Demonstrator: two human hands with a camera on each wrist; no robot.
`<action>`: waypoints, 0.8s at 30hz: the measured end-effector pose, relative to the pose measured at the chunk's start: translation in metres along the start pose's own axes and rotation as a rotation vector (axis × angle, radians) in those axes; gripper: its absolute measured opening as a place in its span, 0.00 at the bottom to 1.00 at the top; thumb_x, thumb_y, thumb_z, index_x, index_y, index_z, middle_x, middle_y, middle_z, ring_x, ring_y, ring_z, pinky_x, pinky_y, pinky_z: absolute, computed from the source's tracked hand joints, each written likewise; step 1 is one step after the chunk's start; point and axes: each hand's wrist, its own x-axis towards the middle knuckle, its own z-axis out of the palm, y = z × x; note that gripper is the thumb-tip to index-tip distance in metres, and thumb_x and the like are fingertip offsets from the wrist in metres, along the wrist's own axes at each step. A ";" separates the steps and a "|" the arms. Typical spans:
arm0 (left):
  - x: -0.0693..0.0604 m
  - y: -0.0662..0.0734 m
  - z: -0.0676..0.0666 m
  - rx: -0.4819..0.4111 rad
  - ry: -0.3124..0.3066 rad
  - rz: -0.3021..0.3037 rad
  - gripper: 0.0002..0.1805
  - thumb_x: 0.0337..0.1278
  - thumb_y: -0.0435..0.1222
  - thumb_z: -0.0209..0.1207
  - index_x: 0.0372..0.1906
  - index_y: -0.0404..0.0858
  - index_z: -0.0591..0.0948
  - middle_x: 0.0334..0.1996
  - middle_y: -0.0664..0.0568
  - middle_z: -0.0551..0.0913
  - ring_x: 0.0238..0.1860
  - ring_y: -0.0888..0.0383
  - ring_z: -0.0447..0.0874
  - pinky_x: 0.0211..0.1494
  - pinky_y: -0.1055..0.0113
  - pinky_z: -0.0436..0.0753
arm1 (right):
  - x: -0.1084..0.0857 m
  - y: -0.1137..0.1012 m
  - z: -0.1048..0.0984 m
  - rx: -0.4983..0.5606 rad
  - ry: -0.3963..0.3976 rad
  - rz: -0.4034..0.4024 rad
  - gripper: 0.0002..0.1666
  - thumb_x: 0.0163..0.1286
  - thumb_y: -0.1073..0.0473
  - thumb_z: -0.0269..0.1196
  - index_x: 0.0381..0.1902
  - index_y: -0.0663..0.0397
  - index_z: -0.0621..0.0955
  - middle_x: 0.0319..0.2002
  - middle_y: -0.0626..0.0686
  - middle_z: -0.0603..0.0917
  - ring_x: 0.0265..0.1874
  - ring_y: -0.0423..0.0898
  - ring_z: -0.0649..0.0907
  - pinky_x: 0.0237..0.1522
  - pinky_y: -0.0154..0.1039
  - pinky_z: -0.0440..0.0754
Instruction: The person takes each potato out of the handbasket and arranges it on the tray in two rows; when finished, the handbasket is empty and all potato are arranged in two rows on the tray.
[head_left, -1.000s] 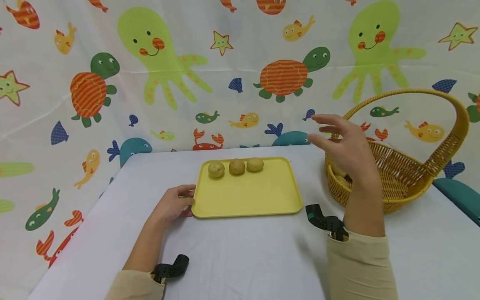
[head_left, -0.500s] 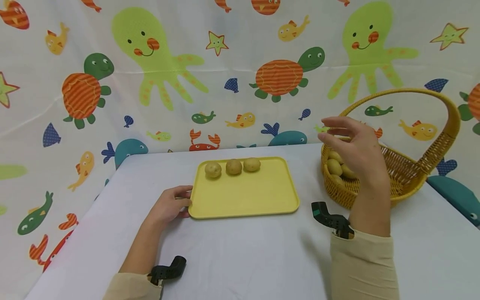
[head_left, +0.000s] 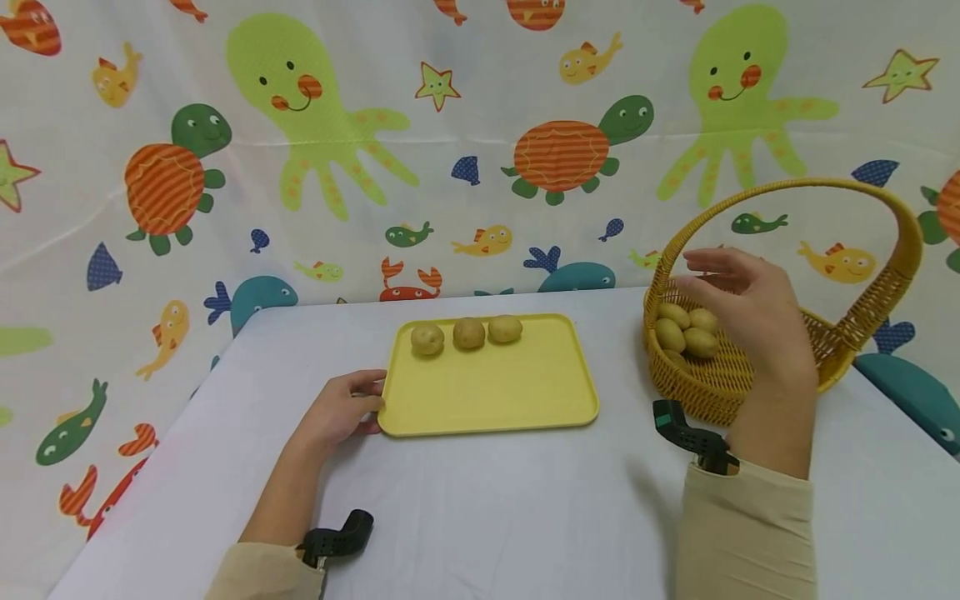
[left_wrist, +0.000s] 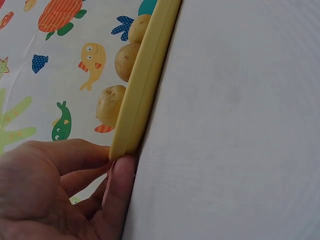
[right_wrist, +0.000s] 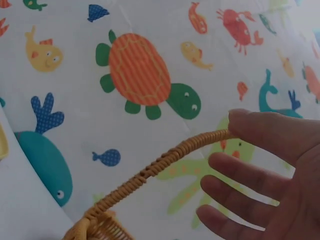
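In the head view, the left hand (head_left: 341, 410) grips the left rim of the yellow tray (head_left: 487, 392); the left wrist view shows its fingers and thumb on either side of the tray edge (left_wrist: 145, 85). Three potatoes lie in a row at the tray's back: a left (head_left: 427, 339), a middle (head_left: 469, 333) and a right one (head_left: 505, 328). Holding nothing, the right hand (head_left: 761, 312) hovers over the wicker basket (head_left: 697, 396), its fingers loosely bent. Several potatoes (head_left: 701, 342) sit in the basket's left part. The right wrist view has the spread hand (right_wrist: 270, 185) in front of the handle (right_wrist: 165, 160).
A white cloth covers the table (head_left: 480, 517). Behind it hangs a curtain (head_left: 465, 225) printed with sea animals. The basket's tall arched handle (head_left: 892, 283) rises around the right hand at the table's right side.
Relative to the tray, my right hand has moved right and slightly down over the basket, uncovering more potatoes there. My left hand stays at the tray. The head view has shifted a little.
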 end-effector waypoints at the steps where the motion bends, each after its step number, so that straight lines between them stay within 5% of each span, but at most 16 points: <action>1: 0.000 0.000 0.000 0.003 -0.001 0.001 0.31 0.68 0.31 0.56 0.75 0.36 0.70 0.62 0.37 0.74 0.50 0.48 0.81 0.43 0.67 0.89 | 0.000 0.003 -0.001 0.002 -0.004 0.005 0.33 0.72 0.37 0.64 0.68 0.44 0.78 0.65 0.52 0.78 0.51 0.29 0.76 0.52 0.31 0.73; 9: 0.000 0.001 0.000 0.002 -0.009 0.003 0.31 0.68 0.30 0.57 0.75 0.35 0.69 0.62 0.37 0.73 0.49 0.49 0.81 0.42 0.66 0.90 | 0.003 0.026 -0.009 -0.031 -0.038 0.055 0.37 0.71 0.33 0.62 0.71 0.43 0.76 0.68 0.53 0.77 0.52 0.27 0.74 0.53 0.35 0.72; 13: 0.000 0.000 -0.002 0.004 -0.013 0.004 0.31 0.68 0.31 0.57 0.75 0.35 0.69 0.62 0.36 0.73 0.49 0.49 0.81 0.42 0.66 0.90 | 0.005 0.038 -0.013 -0.083 -0.140 0.096 0.41 0.71 0.31 0.60 0.73 0.45 0.73 0.69 0.58 0.76 0.45 0.26 0.76 0.49 0.32 0.75; 16: 0.001 -0.001 -0.002 0.002 -0.012 -0.001 0.31 0.67 0.31 0.57 0.75 0.35 0.69 0.62 0.37 0.73 0.50 0.48 0.81 0.42 0.66 0.90 | 0.008 0.049 -0.014 -0.120 -0.257 0.117 0.42 0.73 0.32 0.58 0.74 0.50 0.71 0.68 0.63 0.76 0.49 0.38 0.82 0.50 0.36 0.79; 20: 0.002 -0.001 0.000 -0.007 -0.002 -0.011 0.31 0.67 0.30 0.57 0.75 0.36 0.70 0.62 0.38 0.74 0.50 0.48 0.81 0.43 0.67 0.89 | 0.010 0.061 -0.010 -0.138 -0.389 0.146 0.40 0.76 0.37 0.59 0.75 0.56 0.70 0.68 0.68 0.76 0.62 0.60 0.78 0.58 0.52 0.80; 24: 0.002 0.000 0.000 -0.013 0.003 -0.015 0.31 0.67 0.30 0.57 0.75 0.37 0.70 0.62 0.38 0.74 0.49 0.49 0.81 0.43 0.67 0.89 | 0.010 0.068 -0.005 -0.128 -0.456 0.158 0.38 0.77 0.41 0.60 0.75 0.57 0.69 0.68 0.68 0.76 0.66 0.63 0.75 0.61 0.58 0.80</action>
